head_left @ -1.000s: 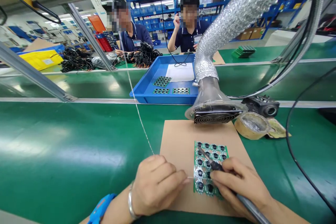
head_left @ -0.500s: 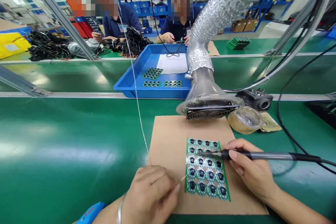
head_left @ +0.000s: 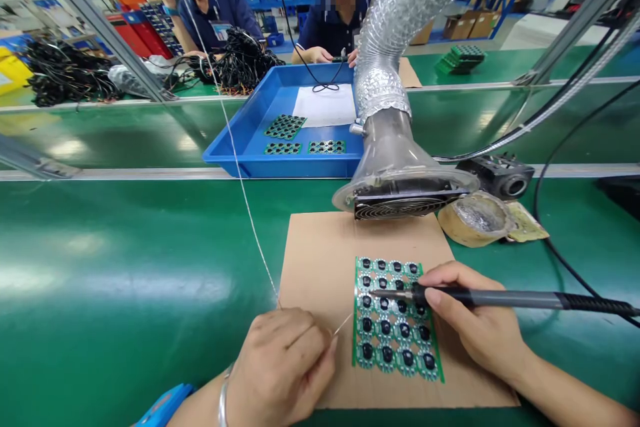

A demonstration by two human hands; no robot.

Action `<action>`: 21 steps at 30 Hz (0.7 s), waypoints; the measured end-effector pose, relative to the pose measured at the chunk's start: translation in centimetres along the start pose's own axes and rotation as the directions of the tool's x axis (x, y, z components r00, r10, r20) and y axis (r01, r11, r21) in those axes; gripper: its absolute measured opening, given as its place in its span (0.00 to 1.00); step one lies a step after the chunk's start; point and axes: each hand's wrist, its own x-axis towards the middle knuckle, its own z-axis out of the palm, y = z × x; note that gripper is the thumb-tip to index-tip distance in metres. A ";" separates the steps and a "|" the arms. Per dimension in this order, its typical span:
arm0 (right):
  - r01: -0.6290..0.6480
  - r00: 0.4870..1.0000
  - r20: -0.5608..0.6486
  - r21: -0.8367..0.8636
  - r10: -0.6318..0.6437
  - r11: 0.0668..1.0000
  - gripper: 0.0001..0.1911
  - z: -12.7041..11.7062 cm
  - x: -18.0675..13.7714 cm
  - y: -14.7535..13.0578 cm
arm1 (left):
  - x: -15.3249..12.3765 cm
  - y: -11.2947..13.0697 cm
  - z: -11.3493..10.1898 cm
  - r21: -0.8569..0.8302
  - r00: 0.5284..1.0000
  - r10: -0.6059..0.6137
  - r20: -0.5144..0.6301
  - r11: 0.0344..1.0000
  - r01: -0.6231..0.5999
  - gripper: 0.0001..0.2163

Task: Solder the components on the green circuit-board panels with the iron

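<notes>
right hand (head_left: 480, 333) is pinching the soldering iron (head_left: 500, 297) like a pen, thumb and fingers pressed together near the front of the grip. the iron's long axis is lying almost flat, running right to left, with the tip sitting over the upper left of the green board panel (head_left: 390, 340). left hand (head_left: 283, 367) is curling into a loose fist just off the panel's lower left corner, fingertips squeezing the solder wire (head_left: 250, 213). its free end is poking up and right toward the panel's left edge, below the tip and not touching it. the panel's lying flat on the cardboard sheet (head_left: 320, 260).
</notes>
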 end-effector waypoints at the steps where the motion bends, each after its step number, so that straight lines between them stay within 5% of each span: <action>1: 0.003 1.000 0.007 -0.005 -0.003 1.000 0.02 0.0 0.0 0.0 | 0.0 0.0 0.0 0.001 1.000 -0.002 0.003 1.000 0.002 0.06; 11: -0.021 0.998 0.060 -0.018 0.022 1.000 0.03 0.1 -0.2 0.0 | 0.1 0.0 0.1 -0.001 1.000 -0.001 0.007 1.000 0.001 0.06; 21: -0.003 1.000 -0.009 0.035 0.003 0.999 0.04 -0.2 -0.4 0.4 | -0.3 0.1 0.2 -0.010 1.000 -0.004 0.008 1.000 0.004 0.06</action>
